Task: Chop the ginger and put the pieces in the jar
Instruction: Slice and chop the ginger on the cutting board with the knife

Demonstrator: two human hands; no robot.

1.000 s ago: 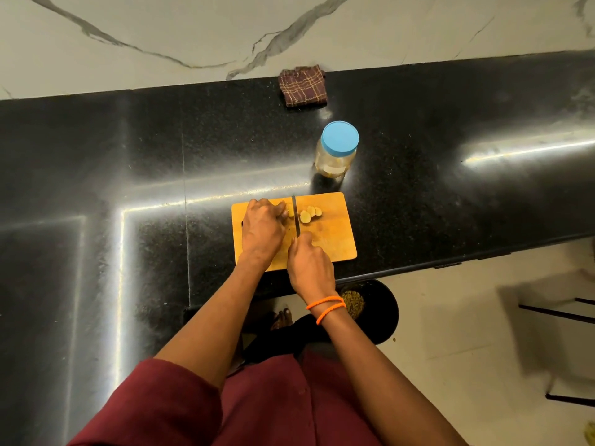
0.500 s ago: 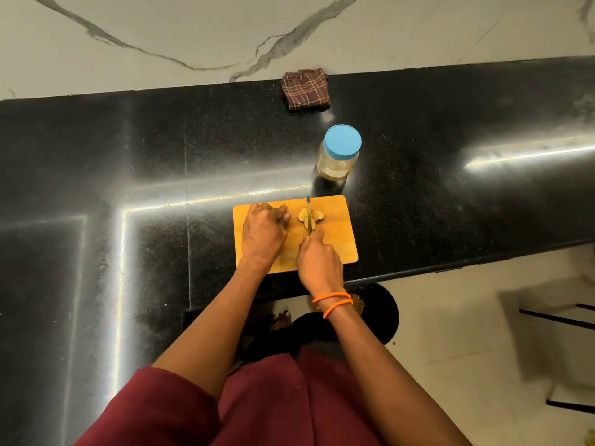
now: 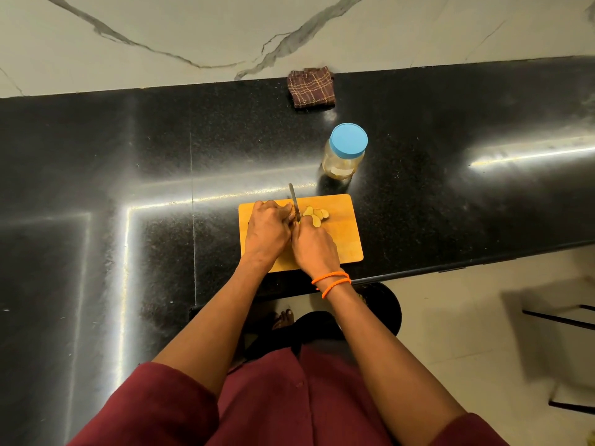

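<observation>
Now left hand pins firm, slippery ginger root; right hand grips knife; light slices scoop easily.

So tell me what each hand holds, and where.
Right hand grips the knife by its handle; left hand covers the ginger, hidden.

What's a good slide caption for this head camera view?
Right hand slicing ginger with a knife on a cutting board, capped jar waiting behind.

We count one chopping board, one knife, one blue-lidded jar, one checked cloth, roughly five ginger slices.
</observation>
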